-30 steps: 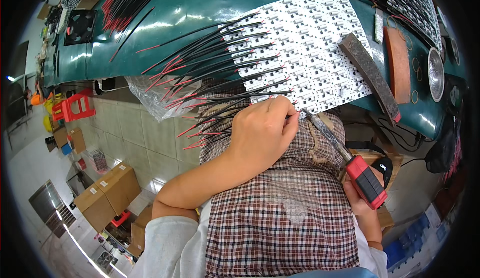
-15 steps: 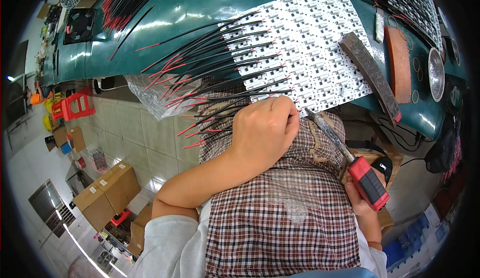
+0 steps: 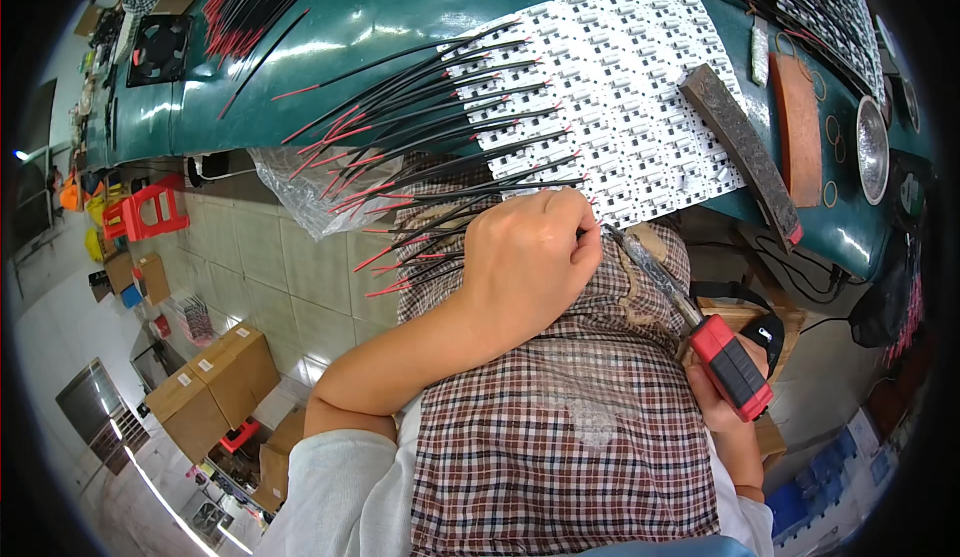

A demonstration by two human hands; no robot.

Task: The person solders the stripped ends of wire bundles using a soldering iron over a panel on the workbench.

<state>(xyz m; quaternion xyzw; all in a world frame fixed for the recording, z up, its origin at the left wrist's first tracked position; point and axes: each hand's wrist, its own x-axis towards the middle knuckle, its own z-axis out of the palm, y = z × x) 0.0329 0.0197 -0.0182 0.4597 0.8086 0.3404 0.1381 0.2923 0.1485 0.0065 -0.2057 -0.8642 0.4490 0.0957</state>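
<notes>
A white circuit board panel point(image 3: 620, 87) covered with small parts juts over the table's front edge. Black wires with red ends point(image 3: 400, 117) run leftward from its left side. My left hand point(image 3: 535, 257) is closed in a pinch at the panel's near edge, and its fingertips hide most of what they hold, which looks like a wire. In my right hand point(image 3: 720, 387) is a soldering iron point(image 3: 732, 367) with a red and black handle. Its tip points up and left, close to the left fingertips at the board's near corner.
On the green table point(image 3: 380, 17) a dark metal bar point(image 3: 740, 152) lies across the panel's right side. Beyond it are an orange-brown block point(image 3: 797, 137), rubber bands and a metal bowl point(image 3: 872, 152). A wire bundle point(image 3: 260, 2) lies far left; a plastic bag point(image 3: 320, 192) hangs below the edge.
The soldering iron has shifted slightly up and left, bringing its tip nearer my left fingertips. My left hand has barely moved.
</notes>
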